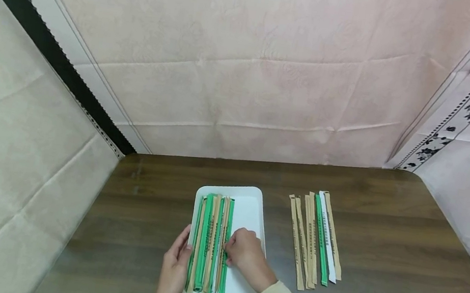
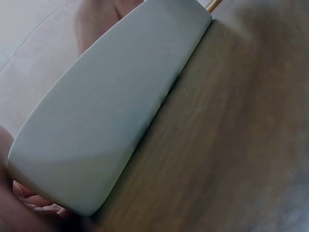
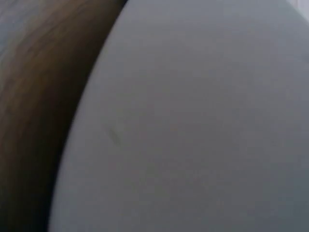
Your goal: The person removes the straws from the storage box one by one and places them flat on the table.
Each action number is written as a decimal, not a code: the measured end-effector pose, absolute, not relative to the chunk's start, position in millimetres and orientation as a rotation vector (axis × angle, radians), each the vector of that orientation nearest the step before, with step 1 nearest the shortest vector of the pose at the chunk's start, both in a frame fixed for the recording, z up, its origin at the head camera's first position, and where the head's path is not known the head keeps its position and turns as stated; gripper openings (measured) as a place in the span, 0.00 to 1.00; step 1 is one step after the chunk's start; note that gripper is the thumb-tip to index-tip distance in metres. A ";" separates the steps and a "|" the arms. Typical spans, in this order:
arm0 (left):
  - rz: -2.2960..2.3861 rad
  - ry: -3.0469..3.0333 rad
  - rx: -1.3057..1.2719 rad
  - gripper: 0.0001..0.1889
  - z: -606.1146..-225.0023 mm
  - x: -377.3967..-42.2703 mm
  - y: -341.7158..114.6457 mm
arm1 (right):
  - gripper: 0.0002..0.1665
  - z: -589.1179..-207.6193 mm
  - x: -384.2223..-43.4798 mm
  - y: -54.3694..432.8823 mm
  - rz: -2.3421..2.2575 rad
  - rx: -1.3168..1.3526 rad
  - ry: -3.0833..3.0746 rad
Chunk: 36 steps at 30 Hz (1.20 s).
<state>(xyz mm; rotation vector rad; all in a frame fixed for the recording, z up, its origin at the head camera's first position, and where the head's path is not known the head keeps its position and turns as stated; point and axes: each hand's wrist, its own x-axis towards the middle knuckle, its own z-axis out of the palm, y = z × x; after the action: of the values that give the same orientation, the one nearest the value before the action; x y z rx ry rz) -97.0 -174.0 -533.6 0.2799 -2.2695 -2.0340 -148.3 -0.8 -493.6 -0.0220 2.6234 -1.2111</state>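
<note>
A white rectangular tray (image 1: 243, 286) sits on the table with a row of long, slim paper packets in green, brown and white along its left half. My left hand (image 1: 174, 267) holds the tray's left side, thumb at the rim and fingers along the outer wall. In the left wrist view the tray's smooth side wall (image 2: 106, 106) fills the middle, with part of the hand at the lower left. With curled fingers, my right hand (image 1: 246, 252) pinches at the rightmost green packet (image 1: 223, 278) of the row. The right wrist view shows only the blurred tray wall (image 3: 183, 121) beside the wood.
On the table right of the tray lies a loose, slightly slanted group of brown packets (image 1: 295, 243), with a green packet (image 1: 321, 242) and a white packet (image 1: 327, 240) among them. The brown wooden table (image 1: 404, 248) ends at pale cloth walls (image 1: 247, 84) at the back and sides.
</note>
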 end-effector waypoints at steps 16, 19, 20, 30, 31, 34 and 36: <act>-2.033 -2.281 0.329 0.27 -536.2 -96.4 -175.4 | 0.20 -494.4 -147.6 -2.8 -1.106 -0.042 2.745; -2.032 -2.278 0.315 0.27 -536.0 -97.1 -175.1 | 0.22 -493.0 -147.9 -3.0 -1.131 -0.051 2.702; -2.034 -2.275 0.312 0.27 -536.0 -97.3 -174.8 | 0.24 -493.1 -147.9 -2.9 -1.136 -0.059 2.691; -2.056 -2.258 0.313 0.28 -534.4 -98.2 -174.5 | 0.23 -491.7 -148.2 -0.8 -0.955 -0.106 2.853; -2.059 -2.256 0.309 0.27 -534.2 -98.2 -174.5 | 0.21 -491.1 -148.4 -0.8 -0.933 -0.101 2.869; -2.064 -2.250 0.301 0.27 -534.6 -98.1 -174.5 | 0.21 -489.0 -148.7 0.8 -0.896 -0.063 2.892; -2.058 -2.254 0.315 0.27 -534.6 -97.6 -174.5 | 0.24 -486.5 -149.1 3.6 -0.925 -0.041 2.884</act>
<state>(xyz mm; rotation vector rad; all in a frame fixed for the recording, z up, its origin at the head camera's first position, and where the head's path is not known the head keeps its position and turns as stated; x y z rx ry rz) -97.6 -174.5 -534.6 0.3145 -2.2535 -2.0580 -149.1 3.6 -486.5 -0.0413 2.8836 -0.9253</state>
